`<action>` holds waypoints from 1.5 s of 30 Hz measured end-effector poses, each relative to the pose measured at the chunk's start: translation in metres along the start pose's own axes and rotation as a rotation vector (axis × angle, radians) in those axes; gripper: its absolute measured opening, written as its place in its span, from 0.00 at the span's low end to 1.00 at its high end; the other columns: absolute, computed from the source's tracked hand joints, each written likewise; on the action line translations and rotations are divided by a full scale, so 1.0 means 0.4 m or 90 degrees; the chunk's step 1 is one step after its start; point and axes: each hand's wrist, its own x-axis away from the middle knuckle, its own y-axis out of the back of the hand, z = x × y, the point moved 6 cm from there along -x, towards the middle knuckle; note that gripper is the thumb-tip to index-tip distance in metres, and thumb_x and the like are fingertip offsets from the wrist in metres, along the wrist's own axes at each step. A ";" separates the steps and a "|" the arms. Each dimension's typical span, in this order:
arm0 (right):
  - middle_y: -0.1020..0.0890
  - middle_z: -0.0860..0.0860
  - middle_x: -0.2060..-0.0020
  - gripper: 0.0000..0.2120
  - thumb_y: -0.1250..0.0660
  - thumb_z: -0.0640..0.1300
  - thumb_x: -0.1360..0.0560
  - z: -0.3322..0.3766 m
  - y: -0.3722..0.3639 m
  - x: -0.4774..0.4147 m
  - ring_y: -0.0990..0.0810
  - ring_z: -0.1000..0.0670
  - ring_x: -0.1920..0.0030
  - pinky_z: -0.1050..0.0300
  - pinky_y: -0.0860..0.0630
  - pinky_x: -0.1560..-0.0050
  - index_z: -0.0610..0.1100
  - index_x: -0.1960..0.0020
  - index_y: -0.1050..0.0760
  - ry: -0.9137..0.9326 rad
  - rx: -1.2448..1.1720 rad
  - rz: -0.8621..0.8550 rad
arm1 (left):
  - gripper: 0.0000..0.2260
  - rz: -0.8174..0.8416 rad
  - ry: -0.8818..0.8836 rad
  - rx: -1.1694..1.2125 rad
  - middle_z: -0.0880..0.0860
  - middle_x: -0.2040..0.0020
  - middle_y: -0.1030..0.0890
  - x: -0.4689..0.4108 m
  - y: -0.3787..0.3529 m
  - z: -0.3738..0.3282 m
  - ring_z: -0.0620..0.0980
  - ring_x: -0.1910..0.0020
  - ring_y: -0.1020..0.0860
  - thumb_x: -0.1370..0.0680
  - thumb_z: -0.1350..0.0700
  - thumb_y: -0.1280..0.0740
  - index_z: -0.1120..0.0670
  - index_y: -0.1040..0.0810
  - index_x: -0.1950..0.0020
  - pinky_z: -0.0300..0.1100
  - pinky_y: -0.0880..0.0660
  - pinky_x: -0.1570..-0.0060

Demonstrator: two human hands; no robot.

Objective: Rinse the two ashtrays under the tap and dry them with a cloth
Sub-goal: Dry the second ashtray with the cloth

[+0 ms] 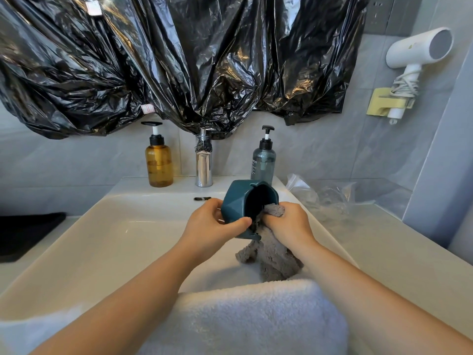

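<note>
1. Head view, what we cannot make out:
   - Crinkled black plastic sheeting point(179, 60) covers the wall above the sink point(115, 226). It also wraps the top of the chrome tap point(204, 167), so the spout is hidden.
   - The fingertips of the right hand point(289, 224) are buried in the cloth point(271, 257).
   - The label on the blue-grey pump bottle point(263, 160) is too small to read.
   - A dark object point(25, 234) at the left edge is cut off, and we cannot identify it.

2. Head view, the hands:
   - The left hand point(215, 224) grasps the ashtray point(240, 201) from outside, thumb laid across its near wall and fingers curled round the far side.
   - The ashtray is tipped on its side over the back right of the basin, its mouth facing the right hand.
   - The right hand is clenched round the cloth and presses a wad of it into the ashtray's mouth. The rest of the cloth hangs down toward the basin.

3. Head view, materials and shapes:
   - The ashtray is glossy teal, faceted outside, with notches in its rim.
   - The cloth is grey and fuzzy.
   - A thick white terry towel point(256, 316) lies over the sink's near edge.
   - The sink is smooth white and rectangular.
   - An amber pump bottle point(159, 165) stands left of the tap.
   - A clear plastic bag point(320, 193) lies crumpled on the counter to the right.
   - A white hair dryer point(417, 49) hangs on the wall.
</note>
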 end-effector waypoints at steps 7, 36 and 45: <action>0.22 0.53 0.66 0.04 0.33 0.46 0.27 0.022 -0.026 0.006 0.24 0.50 0.64 0.60 0.34 0.70 0.46 0.59 0.23 0.065 0.118 0.010 | 0.17 -0.042 -0.062 -0.044 0.52 0.61 0.17 -0.005 0.029 -0.005 0.54 0.60 0.18 0.38 0.43 0.30 0.49 0.21 0.54 0.56 0.20 0.59; 0.23 0.52 0.67 0.07 0.34 0.40 0.27 0.022 -0.012 0.011 0.26 0.49 0.63 0.61 0.37 0.70 0.47 0.63 0.27 0.083 0.054 0.011 | 0.13 -0.014 -0.035 -0.002 0.50 0.56 0.17 -0.004 0.028 0.003 0.54 0.57 0.18 0.32 0.50 0.26 0.50 0.23 0.49 0.54 0.19 0.56; 0.22 0.50 0.66 0.06 0.32 0.45 0.27 0.005 -0.023 0.007 0.25 0.49 0.64 0.58 0.35 0.70 0.43 0.58 0.23 0.021 0.025 0.023 | 0.15 -0.001 -0.061 -0.004 0.47 0.53 0.18 -0.011 0.011 0.005 0.48 0.53 0.18 0.32 0.52 0.26 0.46 0.26 0.49 0.45 0.18 0.55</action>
